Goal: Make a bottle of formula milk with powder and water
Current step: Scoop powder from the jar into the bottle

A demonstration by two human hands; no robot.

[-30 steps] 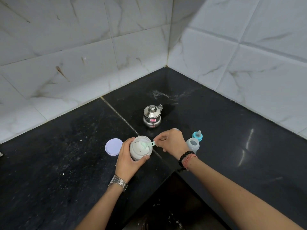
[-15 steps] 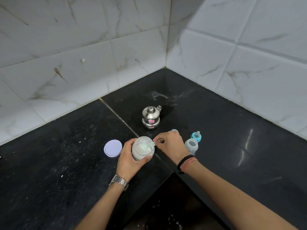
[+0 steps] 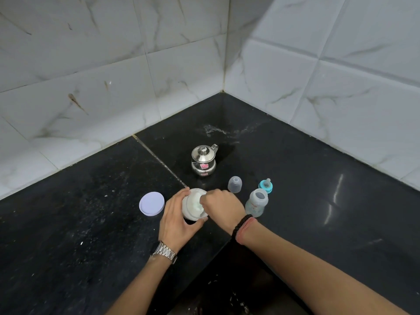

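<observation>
The left hand (image 3: pixel 176 220) grips the jar (image 3: pixel 194 206), the right hand (image 3: pixel 221 205) pinches a scoop inside it, and the open bottle (image 3: pixel 256 202) stands upright just right.

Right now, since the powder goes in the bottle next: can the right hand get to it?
Probably yes: the open bottle stands just beside the right hand, with nothing between them.

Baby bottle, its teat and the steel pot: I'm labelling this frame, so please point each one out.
Baby bottle (image 3: pixel 256 203): head view, on its clear body below the open neck.
Teat (image 3: pixel 266 185): head view, on the blue collar ring.
Steel pot (image 3: pixel 203 160): head view, on its shiny side under the lid.
</observation>
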